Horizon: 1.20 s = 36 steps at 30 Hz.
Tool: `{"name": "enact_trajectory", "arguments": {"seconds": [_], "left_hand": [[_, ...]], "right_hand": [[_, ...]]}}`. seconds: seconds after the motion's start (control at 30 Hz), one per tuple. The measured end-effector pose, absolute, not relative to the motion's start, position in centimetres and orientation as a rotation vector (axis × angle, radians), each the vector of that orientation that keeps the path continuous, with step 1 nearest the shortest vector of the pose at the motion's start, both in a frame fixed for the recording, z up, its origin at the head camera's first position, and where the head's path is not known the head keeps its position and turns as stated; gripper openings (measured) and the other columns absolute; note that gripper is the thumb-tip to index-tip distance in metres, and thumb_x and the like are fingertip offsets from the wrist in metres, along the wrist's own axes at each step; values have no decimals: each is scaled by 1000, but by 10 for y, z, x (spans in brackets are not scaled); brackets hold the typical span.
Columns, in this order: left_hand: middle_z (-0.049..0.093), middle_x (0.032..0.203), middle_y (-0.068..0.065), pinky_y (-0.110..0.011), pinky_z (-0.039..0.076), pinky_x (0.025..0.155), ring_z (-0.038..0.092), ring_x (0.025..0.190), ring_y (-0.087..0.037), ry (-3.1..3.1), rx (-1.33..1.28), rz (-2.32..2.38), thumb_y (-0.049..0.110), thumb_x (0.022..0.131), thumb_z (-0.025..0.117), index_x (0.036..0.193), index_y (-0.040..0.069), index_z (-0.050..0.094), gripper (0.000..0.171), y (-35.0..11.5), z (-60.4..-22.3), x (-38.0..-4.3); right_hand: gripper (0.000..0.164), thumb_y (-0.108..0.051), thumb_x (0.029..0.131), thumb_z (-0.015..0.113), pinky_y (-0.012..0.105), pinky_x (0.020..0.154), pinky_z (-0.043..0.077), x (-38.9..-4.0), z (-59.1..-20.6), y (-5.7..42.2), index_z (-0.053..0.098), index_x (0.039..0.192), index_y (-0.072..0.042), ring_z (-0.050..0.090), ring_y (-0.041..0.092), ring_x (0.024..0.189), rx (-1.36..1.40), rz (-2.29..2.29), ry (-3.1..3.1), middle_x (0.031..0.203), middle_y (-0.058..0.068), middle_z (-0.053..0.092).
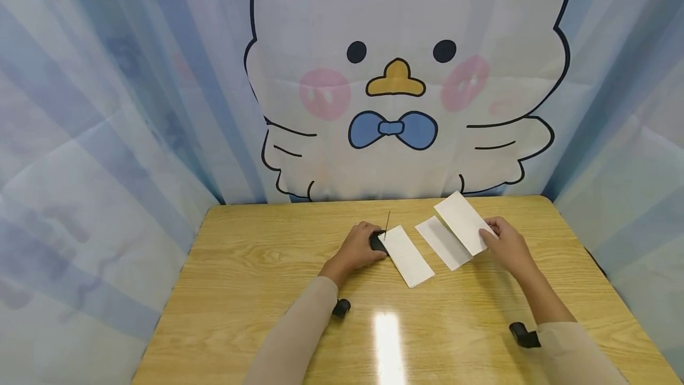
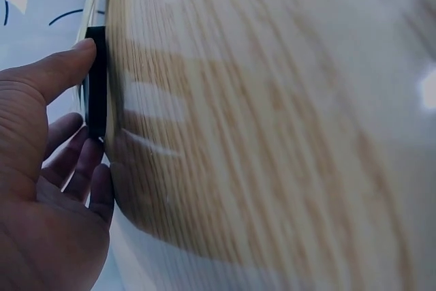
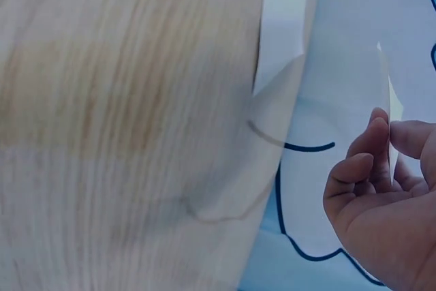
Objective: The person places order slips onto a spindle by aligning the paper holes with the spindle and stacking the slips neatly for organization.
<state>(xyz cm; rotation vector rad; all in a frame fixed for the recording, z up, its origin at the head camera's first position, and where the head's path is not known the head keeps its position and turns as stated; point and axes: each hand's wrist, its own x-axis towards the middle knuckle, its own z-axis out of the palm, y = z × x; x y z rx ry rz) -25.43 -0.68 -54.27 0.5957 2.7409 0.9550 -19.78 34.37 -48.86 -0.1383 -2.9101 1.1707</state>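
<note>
My left hand (image 1: pixel 359 247) grips the sides of a black base (image 1: pixel 377 243), with the thumb on one side and fingertips on the other. A thin dark spike (image 1: pixel 387 224) stands up by that base. White paper slips (image 1: pixel 408 257) lie beside it, one corner at the spike; whether they are pierced I cannot tell. In the left wrist view the base (image 2: pixel 98 83) is a flat black block. My right hand (image 1: pixel 504 242) pinches a white sheet (image 1: pixel 464 223) by its lower right edge, raised and tilted. Another white sheet (image 1: pixel 442 245) shows behind and below it, partly covered.
Everything is on a wooden table (image 1: pixel 256 308), whose far edge meets a curtain (image 1: pixel 395 177) with a cartoon bird. Near the left wrist is a black camera piece (image 1: pixel 342 308), and another black piece (image 1: pixel 523 335) is by the right wrist.
</note>
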Motion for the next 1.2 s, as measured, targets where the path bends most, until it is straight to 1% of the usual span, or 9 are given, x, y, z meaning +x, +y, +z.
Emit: {"name": "enact_trajectory", "arguments": {"seconds": [0.13, 0.23, 0.3, 0.43, 0.57, 0.77, 0.93, 1.07, 1.2], "left_hand": [[55, 144, -9, -44, 49, 109, 52, 133, -28, 2730, 597, 983, 34, 89, 83, 146, 13, 57, 66, -8, -540, -254], [57, 141, -10, -41, 51, 106, 57, 129, -27, 2687, 582, 1084, 32, 91, 82, 147, 10, 56, 66, -10, -539, -253], [58, 138, -10, -40, 53, 104, 60, 127, -27, 2653, 565, 1162, 30, 92, 81, 147, 9, 55, 64, -11, -538, -253], [59, 136, -11, -41, 55, 101, 61, 125, -29, 2610, 537, 1266, 28, 94, 78, 149, 8, 54, 63, -14, -533, -254], [60, 137, -12, -41, 56, 98, 62, 124, -29, 2614, 556, 1295, 29, 96, 76, 149, 7, 53, 62, -17, -525, -255], [61, 137, -13, -43, 57, 96, 61, 123, -29, 2628, 585, 1352, 32, 98, 74, 148, 7, 54, 60, -21, -513, -256], [63, 137, -13, -45, 55, 98, 61, 122, -28, 2630, 602, 1407, 36, 98, 72, 146, 11, 57, 55, -20, -503, -256], [65, 135, -14, -45, 54, 100, 63, 121, -29, 2656, 652, 1441, 34, 99, 71, 143, 11, 60, 51, -18, -493, -257], [66, 131, -12, -44, 54, 100, 65, 119, -28, 2694, 718, 1453, 32, 100, 70, 139, 10, 63, 45, -15, -480, -258]], "right_hand": [[51, -31, 110, 47, 32, 81, 51, -198, -481, 343, 48, 141, 9, 62, 38, 112, -125, 1164, -2897, 129, 31, 60], [53, -33, 110, 47, 28, 78, 51, -197, -474, 342, 47, 141, 10, 62, 37, 110, -126, 1179, -2887, 128, 31, 60], [51, -32, 110, 48, 21, 74, 49, -196, -470, 341, 48, 140, 9, 62, 34, 107, -121, 1182, -2868, 127, 30, 61], [49, -32, 110, 49, 15, 70, 47, -195, -462, 339, 50, 138, 8, 62, 28, 104, -98, 1184, -2824, 125, 29, 63], [48, -32, 110, 49, 14, 69, 46, -194, -457, 337, 51, 137, 7, 62, 27, 104, -91, 1181, -2804, 124, 28, 63], [49, -32, 110, 49, 12, 70, 45, -194, -450, 333, 50, 137, 8, 62, 34, 108, -78, 1184, -2786, 125, 29, 62], [49, -32, 110, 50, 10, 71, 46, -194, -445, 328, 50, 138, 7, 62, 30, 106, -48, 1192, -2781, 125, 27, 63], [47, -32, 109, 51, 10, 71, 46, -194, -440, 323, 51, 137, 6, 62, 29, 106, -15, 1197, -2763, 125, 27, 64], [47, -34, 109, 51, 9, 72, 46, -195, -433, 317, 52, 137, 5, 63, 33, 109, 1, 1211, -2752, 125, 27, 65]]}}
